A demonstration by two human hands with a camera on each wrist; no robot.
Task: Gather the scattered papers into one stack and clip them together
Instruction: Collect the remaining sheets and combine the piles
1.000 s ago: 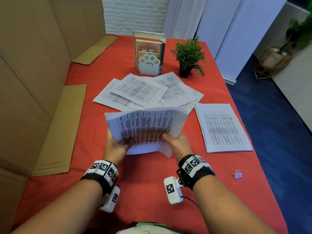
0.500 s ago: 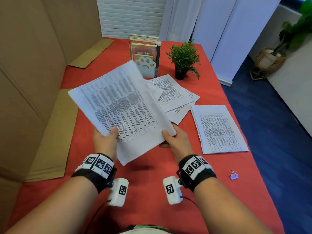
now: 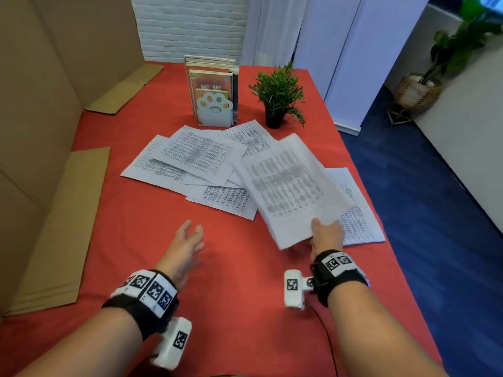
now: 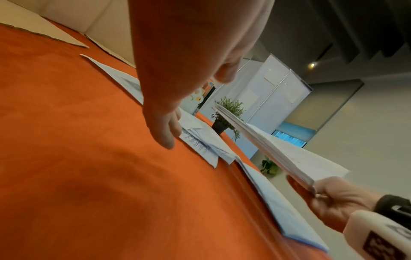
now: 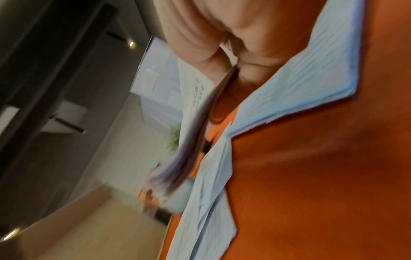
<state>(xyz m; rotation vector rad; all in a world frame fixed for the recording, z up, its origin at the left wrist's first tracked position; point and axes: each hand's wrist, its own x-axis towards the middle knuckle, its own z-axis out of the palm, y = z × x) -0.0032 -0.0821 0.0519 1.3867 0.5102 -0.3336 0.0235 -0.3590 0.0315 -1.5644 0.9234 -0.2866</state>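
Note:
My right hand (image 3: 325, 235) pinches the near corner of a sheaf of printed papers (image 3: 291, 186), held above the red table and over the flat stack (image 3: 362, 219) at the right. In the left wrist view the sheaf (image 4: 278, 151) hangs edge-on above that stack (image 4: 289, 207). The right wrist view shows thumb and fingers clamping the blurred sheaf (image 5: 200, 112). My left hand (image 3: 187, 240) hovers open over bare cloth, fingers spread, short of the scattered sheets (image 3: 196, 159). No clip is in sight.
A paw-shaped bookend with books (image 3: 213, 91) and a small potted plant (image 3: 277, 96) stand behind the papers. Cardboard panels (image 3: 54, 227) line the left side. The table's right edge (image 3: 381, 213) drops to blue floor.
My left hand has let go of the sheaf and dropped toward the cloth. The right hand alone has carried the sheaf rightward and lower, over the flat stack.

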